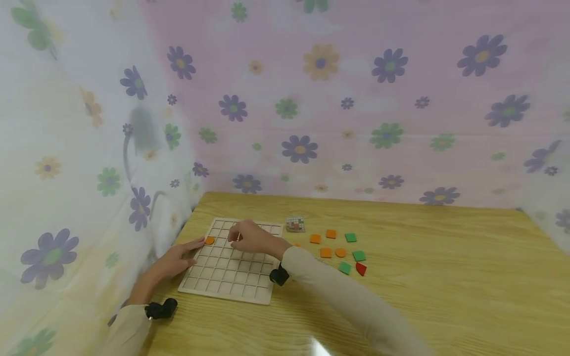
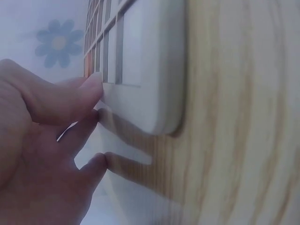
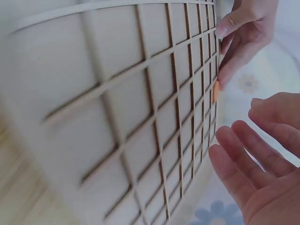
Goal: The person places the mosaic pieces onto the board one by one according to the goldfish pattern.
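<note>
Soft, fairly even light covers the worktop [image 1: 445,272] in the head view, with a sharp white glare [image 1: 319,348] towards its near edge. The right hand [image 1: 255,238] casts a faint shadow across the gridded board [image 1: 222,289]. In the hazy left wrist view, the left hand [image 2: 47,140] throws finger-shaped shadows past the board's corner. The right wrist view blurs the board's nearest edge.
</note>
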